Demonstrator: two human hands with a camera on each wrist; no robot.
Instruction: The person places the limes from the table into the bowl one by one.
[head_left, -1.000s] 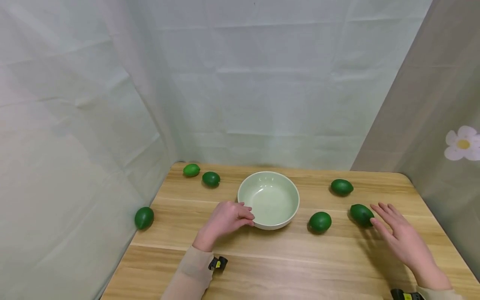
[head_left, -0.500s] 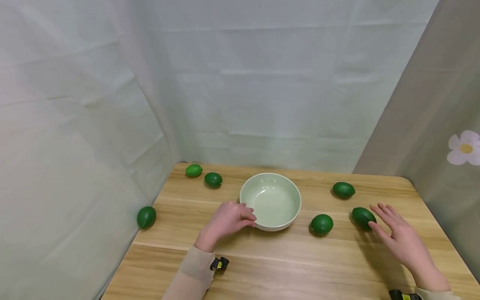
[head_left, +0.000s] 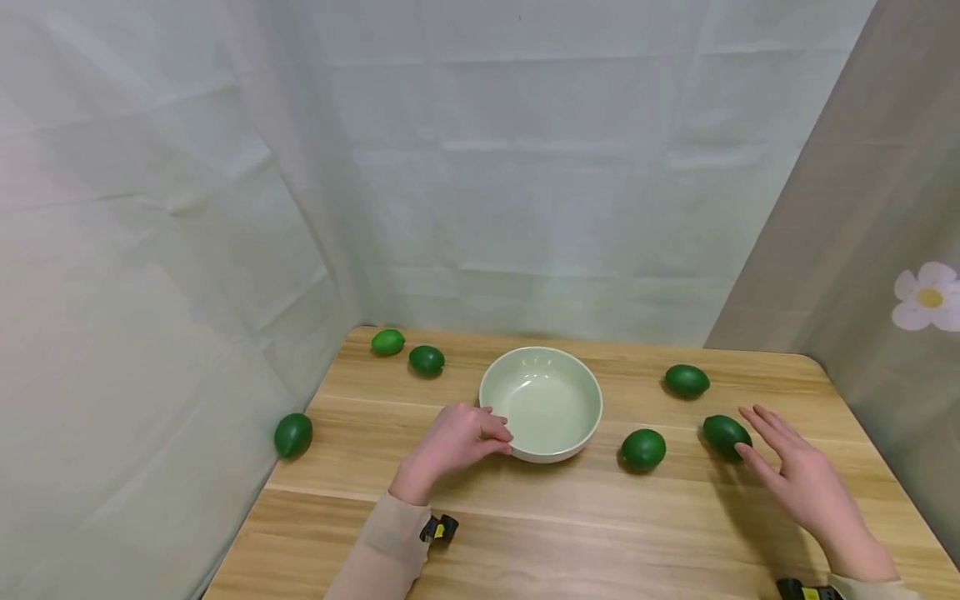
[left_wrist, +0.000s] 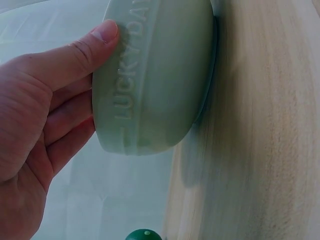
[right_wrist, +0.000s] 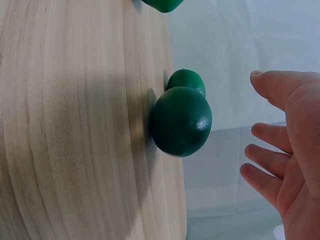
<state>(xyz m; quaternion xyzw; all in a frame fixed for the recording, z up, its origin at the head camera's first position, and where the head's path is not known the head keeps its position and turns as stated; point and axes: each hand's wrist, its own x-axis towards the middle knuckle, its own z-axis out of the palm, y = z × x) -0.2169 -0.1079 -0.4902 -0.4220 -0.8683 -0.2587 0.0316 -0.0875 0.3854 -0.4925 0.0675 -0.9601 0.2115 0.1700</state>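
Observation:
A pale green bowl (head_left: 543, 404) stands upright on the wooden table, with nothing in it. My left hand (head_left: 455, 439) pinches its near left rim; in the left wrist view the thumb lies on the outer wall (left_wrist: 160, 85), by raised lettering, and the fingers go over the rim. My right hand (head_left: 806, 483) is held over the table with fingers extended, just right of a dark green lime (head_left: 726, 437). In the right wrist view a gap shows between that lime (right_wrist: 181, 121) and the fingers.
Two more dark limes (head_left: 642, 450) lie right of the bowl, one of them farther back (head_left: 686, 381). At the left are a bright green lime (head_left: 387, 342), a dark one (head_left: 427, 360) and another by the left edge (head_left: 293, 435). Pale cloth (head_left: 540, 183) hangs behind the table.
The view shifts slightly between the first two frames. My left hand stays on the bowl's rim, and my right hand stays almost still beside the lime.

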